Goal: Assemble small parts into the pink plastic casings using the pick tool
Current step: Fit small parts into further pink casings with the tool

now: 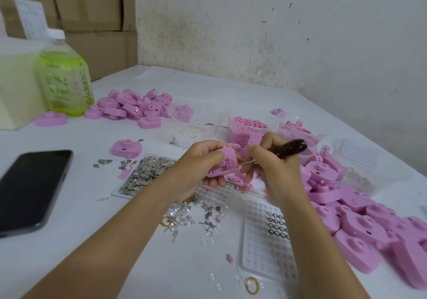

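Left hand [196, 167] grips a pink, rounded casing [223, 162] at centre, ribbed inside up; right hand [265, 167] holds the dark-handled pick tool [288, 148], tip on it. Clear tub [233, 133] at one o'clock holds pink pellets [250, 122]; tray [115, 193] at eight, metal bits [147, 171].

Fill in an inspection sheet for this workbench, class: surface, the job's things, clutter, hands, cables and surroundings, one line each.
Surface: white table, strewn with small parts.
Job's things: pink casing held up; pick tool with its metal tip at the casing; pile of casings at right; second pile far left; tray of metal pieces; tub of pink bits.
Clutter: phone, green bottle, rubber band, loose clear and metal bits.
Hands: left hand grips the pink casing; right hand grips the pick tool's dark handle.
Cables: nothing seen.
Surroundings: stained wall behind; cardboard boxes at back left.
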